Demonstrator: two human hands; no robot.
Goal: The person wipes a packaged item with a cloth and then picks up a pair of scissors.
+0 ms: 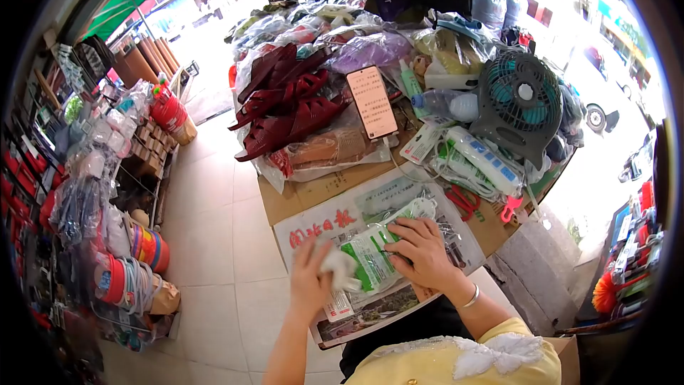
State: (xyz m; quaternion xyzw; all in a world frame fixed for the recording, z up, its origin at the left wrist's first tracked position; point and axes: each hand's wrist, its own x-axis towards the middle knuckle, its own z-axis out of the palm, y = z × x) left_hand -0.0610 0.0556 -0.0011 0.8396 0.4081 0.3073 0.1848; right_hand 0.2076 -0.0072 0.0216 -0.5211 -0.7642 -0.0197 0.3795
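A plastic-wrapped power strip (370, 255) with a green-and-white label lies slanted on a newspaper (313, 224) in front of me. My right hand (422, 253) rests over its right part, fingers bent and gripping the wrapper. At its left end, my left hand (311, 276) is closed around a crumpled white cloth (338, 265). That hand and the cloth are smeared by motion, and whether the cloth touches the wrapper is hard to see. Below the left hand, a white card with red print (339, 306) shows at the newspaper's edge.
Beyond the newspaper are dark red sandals (292, 117), a phone (372, 103) with text on screen, a grey fan (524, 100), a plastic bottle (449, 104), another wrapped power strip (484, 160) and red-handled scissors (463, 202). Shelves of goods (121, 242) stand left.
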